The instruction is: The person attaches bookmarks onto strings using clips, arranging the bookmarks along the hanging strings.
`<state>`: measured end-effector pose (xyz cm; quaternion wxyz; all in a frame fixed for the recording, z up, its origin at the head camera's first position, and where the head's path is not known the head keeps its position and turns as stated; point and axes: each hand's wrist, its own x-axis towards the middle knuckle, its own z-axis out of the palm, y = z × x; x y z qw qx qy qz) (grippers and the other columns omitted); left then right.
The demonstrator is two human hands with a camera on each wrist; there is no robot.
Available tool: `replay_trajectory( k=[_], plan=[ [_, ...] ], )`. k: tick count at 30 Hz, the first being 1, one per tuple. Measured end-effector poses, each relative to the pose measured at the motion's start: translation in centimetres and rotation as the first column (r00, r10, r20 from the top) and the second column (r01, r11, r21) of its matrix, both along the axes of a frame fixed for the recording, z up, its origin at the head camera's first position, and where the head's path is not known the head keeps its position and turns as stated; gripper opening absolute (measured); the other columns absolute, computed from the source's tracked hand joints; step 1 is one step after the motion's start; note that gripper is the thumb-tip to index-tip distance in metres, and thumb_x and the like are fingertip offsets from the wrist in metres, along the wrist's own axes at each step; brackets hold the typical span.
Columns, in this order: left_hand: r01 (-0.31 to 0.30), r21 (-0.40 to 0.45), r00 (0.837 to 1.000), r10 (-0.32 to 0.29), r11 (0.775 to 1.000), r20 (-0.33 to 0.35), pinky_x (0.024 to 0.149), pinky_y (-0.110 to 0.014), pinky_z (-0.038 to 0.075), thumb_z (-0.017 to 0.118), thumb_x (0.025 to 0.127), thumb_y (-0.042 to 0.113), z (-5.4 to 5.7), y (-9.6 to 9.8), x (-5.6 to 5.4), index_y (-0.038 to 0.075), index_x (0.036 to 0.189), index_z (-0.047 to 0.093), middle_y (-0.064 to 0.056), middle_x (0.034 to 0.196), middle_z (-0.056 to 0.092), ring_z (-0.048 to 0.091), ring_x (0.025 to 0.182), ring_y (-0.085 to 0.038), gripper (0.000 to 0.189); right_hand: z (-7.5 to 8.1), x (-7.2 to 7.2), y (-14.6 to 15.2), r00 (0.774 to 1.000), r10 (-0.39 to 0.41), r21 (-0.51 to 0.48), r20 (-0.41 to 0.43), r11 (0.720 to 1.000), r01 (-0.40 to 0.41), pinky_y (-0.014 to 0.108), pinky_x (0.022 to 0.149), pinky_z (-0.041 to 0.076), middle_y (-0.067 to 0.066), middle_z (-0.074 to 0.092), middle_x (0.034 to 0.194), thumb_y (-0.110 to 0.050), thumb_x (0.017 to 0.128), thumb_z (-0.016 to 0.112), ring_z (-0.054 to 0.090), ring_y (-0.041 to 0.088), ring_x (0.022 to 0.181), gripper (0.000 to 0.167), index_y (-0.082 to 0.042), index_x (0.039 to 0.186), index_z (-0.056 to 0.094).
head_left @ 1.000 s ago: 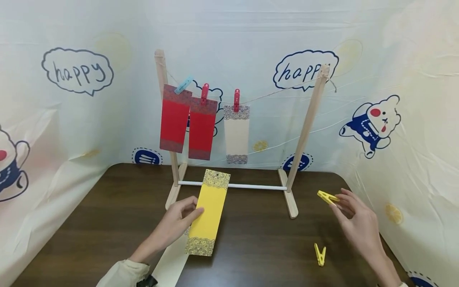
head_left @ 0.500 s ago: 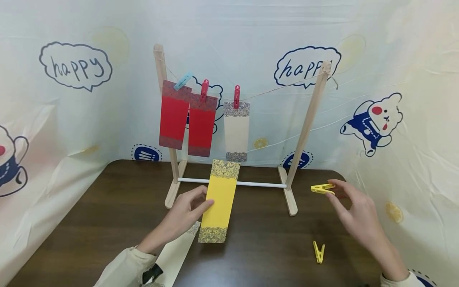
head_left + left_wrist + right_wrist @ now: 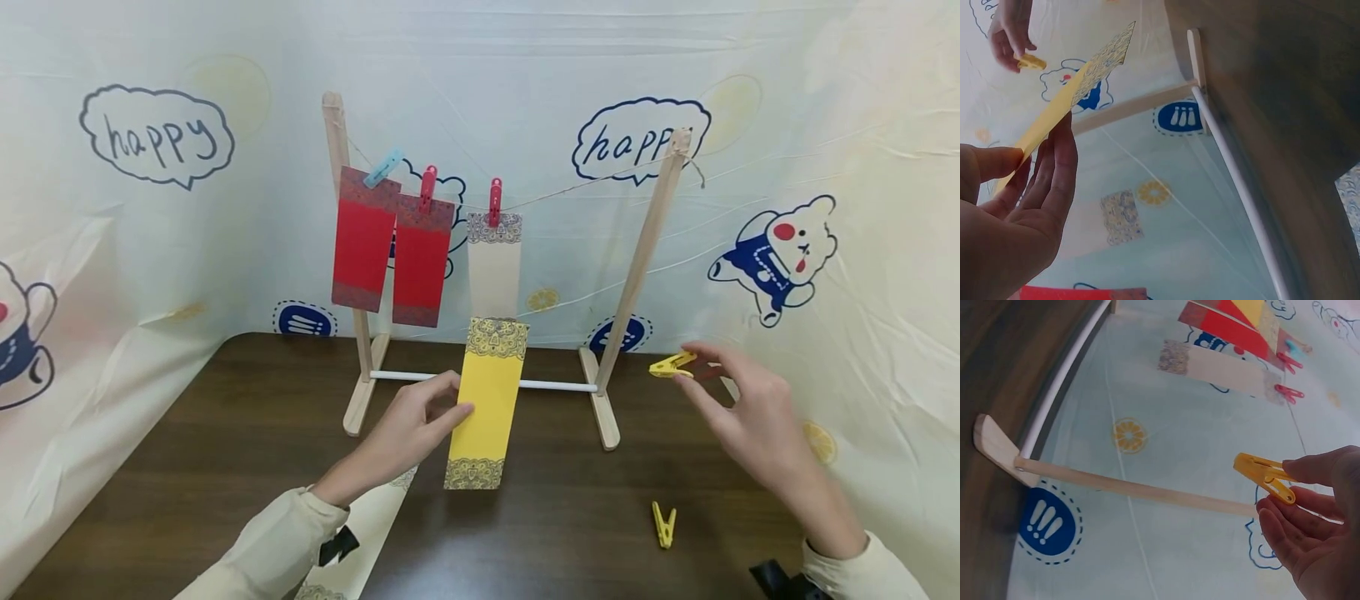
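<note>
My left hand pinches the left edge of a yellow paper card with dark lace-patterned ends, thumb on the front and fingers behind. The card stands nearly upright above the table, its top overlapping the foot of a hanging cream card in the head view. Out to the right, my right hand pinches a yellow clothespin between thumb and fingers; the right wrist view shows this clothespin at the fingertips. A second yellow clothespin lies on the table below that hand.
A wooden rack carries a string between its posts, with a white bar low down. Two red cards hang at the left from blue and red clothespins. Another cream card lies partly under my left forearm.
My left hand has moved the yellow card up and to the right, toward the string. My right hand has risen slightly with its clothespin and turned it.
</note>
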<state>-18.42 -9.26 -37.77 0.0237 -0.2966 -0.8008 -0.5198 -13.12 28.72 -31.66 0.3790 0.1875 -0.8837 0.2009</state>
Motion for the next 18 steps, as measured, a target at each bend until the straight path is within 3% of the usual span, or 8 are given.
replay_trajectory(
  k=[9,18],
  plan=[
    [-0.001,-0.003,1.000,0.001,1.000,-0.017,0.073,-0.028,0.057,0.068,0.095,0.010,0.0,1.4,-0.4,0.014,0.110,0.064,0.002,0.103,0.071,0.069,0.080,-0.008,0.016,2.0,-0.5,-1.2,0.997,0.053,0.000,-0.049,0.999,-0.053,0.005,0.082,0.042,0.006,0.072,0.107,0.001,0.078,0.081,0.062,0.006,0.086,0.046,-0.007,0.122,0.068],
    [0.046,0.102,0.999,-0.043,0.994,-0.027,0.070,-0.027,0.057,0.066,0.096,0.007,1.2,3.4,-1.8,0.008,0.112,0.065,-0.005,0.103,0.072,0.072,0.084,-0.014,0.016,5.1,-0.9,-2.5,0.987,0.140,0.003,-0.082,0.990,-0.140,0.006,0.083,0.042,0.010,0.070,0.112,0.009,0.083,0.073,0.059,0.007,0.091,0.046,-0.005,0.126,0.067]
  ],
)
